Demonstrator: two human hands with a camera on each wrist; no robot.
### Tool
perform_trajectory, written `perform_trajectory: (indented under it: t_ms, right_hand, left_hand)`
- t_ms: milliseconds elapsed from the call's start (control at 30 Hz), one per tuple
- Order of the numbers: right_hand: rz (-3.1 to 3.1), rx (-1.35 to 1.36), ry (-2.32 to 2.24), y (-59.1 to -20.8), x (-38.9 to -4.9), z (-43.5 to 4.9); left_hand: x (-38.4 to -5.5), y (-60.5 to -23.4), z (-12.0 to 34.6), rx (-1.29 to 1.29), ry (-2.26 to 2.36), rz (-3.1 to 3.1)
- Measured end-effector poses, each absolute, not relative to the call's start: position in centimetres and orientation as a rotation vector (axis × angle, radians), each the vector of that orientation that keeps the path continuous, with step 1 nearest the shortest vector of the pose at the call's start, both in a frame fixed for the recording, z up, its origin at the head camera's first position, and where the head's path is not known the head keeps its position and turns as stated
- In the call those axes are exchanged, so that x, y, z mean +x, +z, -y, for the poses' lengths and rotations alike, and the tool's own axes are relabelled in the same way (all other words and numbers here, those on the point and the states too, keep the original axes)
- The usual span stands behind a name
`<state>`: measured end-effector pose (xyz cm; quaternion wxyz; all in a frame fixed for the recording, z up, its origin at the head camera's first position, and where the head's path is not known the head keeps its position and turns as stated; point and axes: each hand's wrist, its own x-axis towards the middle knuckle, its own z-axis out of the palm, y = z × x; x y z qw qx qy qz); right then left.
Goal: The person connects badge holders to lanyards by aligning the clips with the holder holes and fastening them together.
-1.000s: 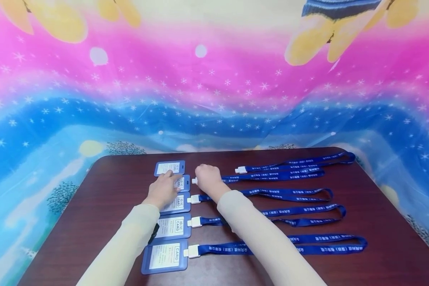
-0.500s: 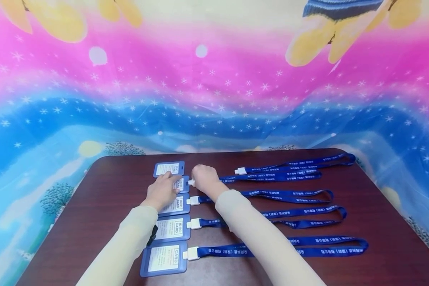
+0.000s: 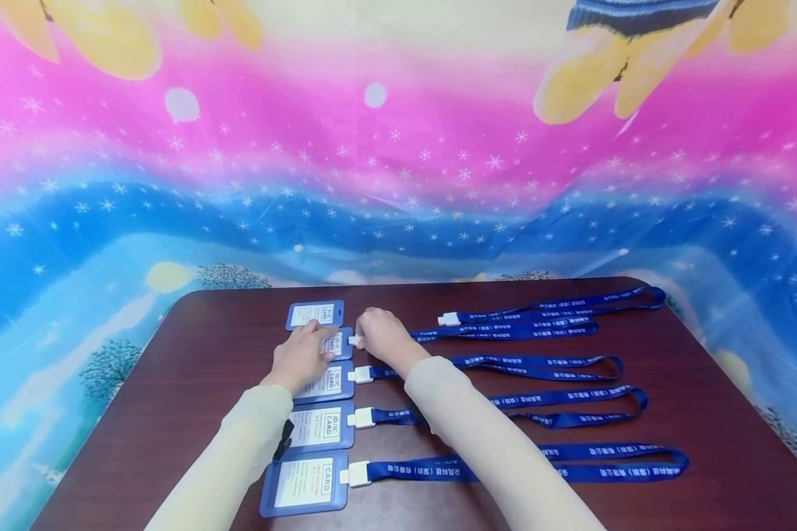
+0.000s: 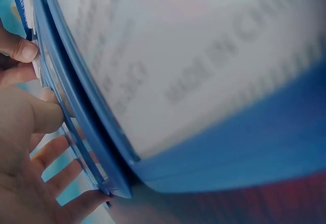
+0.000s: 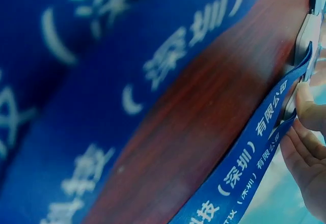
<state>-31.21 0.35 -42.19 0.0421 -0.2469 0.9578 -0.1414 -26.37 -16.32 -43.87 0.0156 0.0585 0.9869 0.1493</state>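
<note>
My left hand (image 3: pixel 301 358) holds a blue badge holder (image 3: pixel 346 345), second from the far end of a column, with thumb and index finger at its two long edges. Its other fingers spread over the card and hide much of it. At the holder's slotted end my right hand (image 3: pixel 385 338) pinches the white clip (image 3: pixel 354 340) of a blue lanyard (image 3: pixel 505 330). The clip's tip meets the holder's edge there. In the right wrist view the thumb and fingers of the right hand (image 5: pixel 311 155) close round the clip, with the printed strap trailing from it.
Nearer me, three badge holders (image 3: pixel 341 442) lie with lanyard clips (image 3: pixel 363 417) at their slots. Beyond the left hand lies another badge holder (image 3: pixel 337 315); its row's lanyard clip (image 3: pixel 448 318) rests well to the right. A patterned cloth (image 3: pixel 398 184) hangs behind the brown table (image 3: pixel 226 324).
My right hand has brought the white clip slightly left, from a small gap to the edge of the badge holder. The left hand has stayed on the holder.
</note>
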Motion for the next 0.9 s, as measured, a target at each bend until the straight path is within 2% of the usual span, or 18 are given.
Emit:
perform_trajectory:
  t_ms: [400,900]
  right_hand:
    - [-2.964,-0.819,-0.366,-42.6,-31.2,-0.1]
    - [-2.826,-0.776,-0.585,-41.6,-31.0,-3.6]
  left_hand:
    - [-26.6,-43.6,16.2,0.172,0.454,-3.055]
    - [-26.9,-42.9,17.1,0.282,0.388,-3.079]
